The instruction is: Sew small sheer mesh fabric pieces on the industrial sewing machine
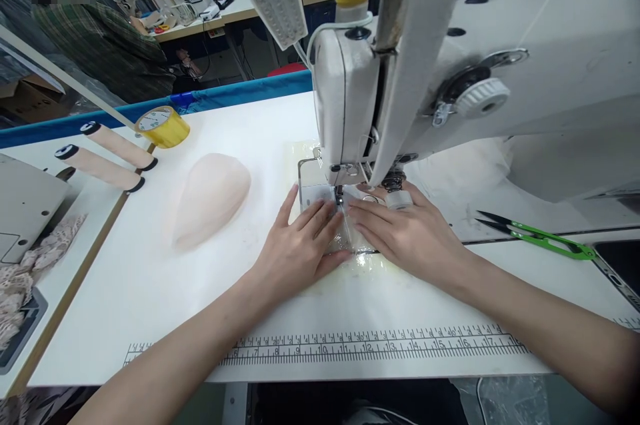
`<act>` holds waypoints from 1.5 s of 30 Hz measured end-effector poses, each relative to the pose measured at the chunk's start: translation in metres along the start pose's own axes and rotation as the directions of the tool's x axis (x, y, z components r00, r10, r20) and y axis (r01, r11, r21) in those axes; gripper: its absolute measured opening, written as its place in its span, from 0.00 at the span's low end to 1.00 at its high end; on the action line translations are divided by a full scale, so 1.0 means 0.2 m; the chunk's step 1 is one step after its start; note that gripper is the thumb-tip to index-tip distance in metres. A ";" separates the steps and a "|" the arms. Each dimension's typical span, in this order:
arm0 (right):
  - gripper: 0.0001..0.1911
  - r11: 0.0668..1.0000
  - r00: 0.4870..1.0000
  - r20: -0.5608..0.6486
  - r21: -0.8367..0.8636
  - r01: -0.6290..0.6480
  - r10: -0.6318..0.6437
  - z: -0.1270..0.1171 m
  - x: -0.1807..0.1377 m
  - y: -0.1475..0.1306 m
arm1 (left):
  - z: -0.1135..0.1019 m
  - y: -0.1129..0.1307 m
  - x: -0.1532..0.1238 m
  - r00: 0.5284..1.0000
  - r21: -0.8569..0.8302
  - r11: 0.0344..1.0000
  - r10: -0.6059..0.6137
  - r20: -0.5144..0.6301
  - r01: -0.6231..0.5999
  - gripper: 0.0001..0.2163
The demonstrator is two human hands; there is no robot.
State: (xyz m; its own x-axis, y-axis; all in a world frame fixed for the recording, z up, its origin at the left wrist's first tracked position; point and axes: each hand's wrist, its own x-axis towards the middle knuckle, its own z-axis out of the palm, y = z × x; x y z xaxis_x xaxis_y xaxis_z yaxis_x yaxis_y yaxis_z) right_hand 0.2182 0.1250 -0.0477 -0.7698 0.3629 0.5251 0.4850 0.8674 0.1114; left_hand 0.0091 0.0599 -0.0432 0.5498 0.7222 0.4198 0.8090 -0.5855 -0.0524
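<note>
My left hand (300, 242) lies flat on the machine bed, its fingers spread and their tips close to the left side of the presser foot (339, 194). On the other side, my right hand (407, 228) rests palm down with outstretched fingers, some tips hidden behind the white sewing machine (345, 92). Shiny clear film covers part of the bed between the hands. Whether thin fabric lies beneath my fingers, I cannot tell. A pale pink moulded cup (214, 198) sits on the white table (165, 305), left of my left hand.
Two peach thread spools (103, 168) and a yellow tape roll (163, 126) stand at the left. Green-handled thread snips (550, 238) lie at the right beside a dark phone-like object (620, 262). A printed ruler (350, 348) edges the table. Another person (105, 45) works beyond.
</note>
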 end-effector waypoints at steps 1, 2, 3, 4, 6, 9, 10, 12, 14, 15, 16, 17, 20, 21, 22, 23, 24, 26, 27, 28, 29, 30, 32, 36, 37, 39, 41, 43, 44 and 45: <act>0.11 0.999 0.999 -0.029 0.028 0.037 -0.036 -0.01 0.00 0.00 | -0.01 -0.01 0.00 0.999 -0.022 0.999 0.040 -0.009 -0.040 0.24; 0.10 0.995 0.996 -0.050 0.066 0.074 -0.070 -0.02 -0.01 0.00 | -0.02 -0.02 -0.01 0.996 -0.047 0.995 0.085 -0.011 -0.085 0.25; 0.11 0.988 0.994 -0.057 0.114 0.103 -0.096 -0.03 -0.01 0.00 | -0.03 -0.03 -0.01 0.991 -0.070 0.989 0.130 -0.011 -0.131 0.27; 0.11 0.978 0.992 -0.049 0.173 0.120 -0.113 -0.05 -0.01 0.01 | -0.03 -0.04 -0.02 0.986 -0.083 0.982 0.167 -0.012 -0.167 0.26; 0.11 0.950 0.992 0.001 0.289 0.118 -0.124 -0.07 -0.02 0.01 | -0.04 -0.05 -0.02 0.979 -0.068 0.976 0.204 -0.029 -0.205 0.19; 0.17 0.933 0.987 0.072 0.343 0.112 -0.145 -0.09 -0.01 0.01 | -0.04 -0.05 -0.02 0.979 -0.053 0.980 0.189 -0.079 -0.193 0.06; 0.19 0.940 0.987 0.075 0.323 0.110 -0.141 -0.09 -0.01 0.01 | -0.04 -0.05 -0.02 0.982 -0.073 0.982 0.167 -0.093 -0.173 0.05; 0.15 0.961 0.991 0.046 0.254 0.107 -0.122 -0.08 -0.01 0.00 | -0.04 -0.04 -0.02 0.987 -0.130 0.983 0.118 -0.108 -0.131 0.04; 0.08 0.973 0.993 -0.015 0.198 0.120 -0.120 -0.06 0.00 -0.01 | -0.04 -0.03 -0.01 0.995 -0.185 0.980 0.059 -0.083 -0.073 0.05; 0.08 0.973 0.991 -0.049 0.191 0.133 -0.125 -0.06 0.00 -0.01 | -0.04 -0.03 -0.01 0.998 -0.210 0.977 0.017 -0.052 -0.028 0.08; 0.09 0.970 0.989 -0.080 0.200 0.138 -0.124 -0.05 0.00 -0.01 | -0.05 -0.03 0.00 0.999 -0.236 0.971 -0.036 -0.013 0.032 0.11; 0.09 0.967 0.989 -0.107 0.222 0.128 -0.106 -0.04 0.00 -0.01 | -0.05 -0.03 0.02 0.995 -0.262 0.960 -0.091 0.037 0.097 0.14; 0.11 0.960 0.987 -0.153 0.281 -0.001 0.046 -0.03 0.02 0.01 | -0.07 -0.07 0.08 0.958 -0.336 0.906 -0.197 0.209 0.260 0.13; 0.12 0.958 0.982 -0.153 0.278 -0.066 0.112 -0.03 0.02 0.01 | -0.07 -0.08 0.10 0.945 -0.362 0.886 -0.204 0.255 0.289 0.11; 0.14 0.953 0.973 -0.144 0.270 -0.135 0.178 -0.03 0.03 0.01 | -0.07 -0.10 0.12 0.938 -0.384 0.871 -0.207 0.276 0.305 0.10; 0.16 0.943 0.963 -0.125 0.265 -0.201 0.241 -0.03 0.04 0.02 | -0.07 -0.11 0.14 0.935 -0.401 0.859 -0.215 0.281 0.318 0.09; 0.18 0.927 0.950 -0.101 0.270 -0.261 0.297 -0.02 0.05 0.02 | -0.06 -0.12 0.16 0.937 -0.406 0.855 -0.228 0.265 0.323 0.09; 0.21 0.888 0.924 -0.048 0.298 -0.349 0.379 -0.02 0.06 0.02 | -0.03 -0.12 0.18 0.949 -0.368 0.878 -0.248 0.193 0.305 0.10; 0.20 0.874 0.915 -0.030 0.310 -0.373 0.402 -0.02 0.06 0.02 | -0.01 -0.12 0.19 0.956 -0.325 0.900 -0.257 0.143 0.290 0.10; 0.19 0.868 0.911 -0.020 0.314 -0.385 0.411 -0.01 0.06 0.02 | 0.01 -0.12 0.19 0.961 -0.274 0.921 -0.263 0.091 0.278 0.10; 0.18 0.869 0.911 -0.021 0.310 -0.386 0.412 -0.01 0.06 0.02 | 0.02 -0.11 0.19 0.963 -0.226 0.937 -0.266 0.041 0.268 0.09; 0.17 0.875 0.913 -0.032 0.304 -0.378 0.406 -0.02 0.06 0.02 | 0.03 -0.11 0.19 0.965 -0.187 0.948 -0.262 -0.001 0.257 0.06; 0.14 0.897 0.934 -0.058 0.308 -0.318 0.352 -0.03 0.05 0.01 | 0.04 -0.09 0.17 0.976 -0.149 0.967 -0.215 -0.037 0.208 0.04; 0.12 0.959 0.995 -0.070 0.277 -0.054 0.076 -0.06 0.01 -0.03 | 0.00 -0.05 0.09 1.000 -0.035 0.999 -0.010 -0.028 0.009 0.08; 0.12 0.972 0.998 -0.064 0.234 0.004 0.011 -0.06 0.00 -0.05 | -0.01 -0.04 0.07 0.999 0.006 1.000 0.031 -0.036 -0.030 0.08; 0.13 0.987 0.998 -0.046 0.151 0.057 -0.051 -0.07 -0.02 -0.08 | -0.02 -0.01 0.02 0.995 0.060 0.994 0.093 -0.034 -0.091 0.11; 0.12 0.990 0.996 -0.046 0.117 0.083 -0.078 -0.07 -0.04 -0.09 | -0.02 0.00 -0.01 0.993 0.063 0.991 0.116 -0.004 -0.115 0.13; 0.12 0.989 0.995 -0.042 0.115 0.094 -0.089 -0.06 -0.04 -0.10 | -0.02 0.01 -0.03 0.994 0.040 0.993 0.107 0.018 -0.107 0.14; 0.12 0.989 0.996 -0.031 0.118 0.089 -0.086 -0.06 -0.04 -0.09 | -0.02 0.01 -0.03 0.995 0.029 0.995 0.098 0.023 -0.099 0.14; 0.12 0.989 0.996 -0.029 0.123 0.084 -0.081 -0.06 -0.04 -0.09 | -0.02 0.01 -0.04 0.995 0.020 0.995 0.094 0.026 -0.095 0.14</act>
State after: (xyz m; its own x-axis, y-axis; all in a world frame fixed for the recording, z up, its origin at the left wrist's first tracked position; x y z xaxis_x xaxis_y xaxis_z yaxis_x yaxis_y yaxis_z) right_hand 0.2210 0.1016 -0.0439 -0.7939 0.2816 0.5389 0.3643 0.9299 0.0508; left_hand 0.0059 0.0521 -0.0426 0.6290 0.6732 0.3888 0.7571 -0.6440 -0.1099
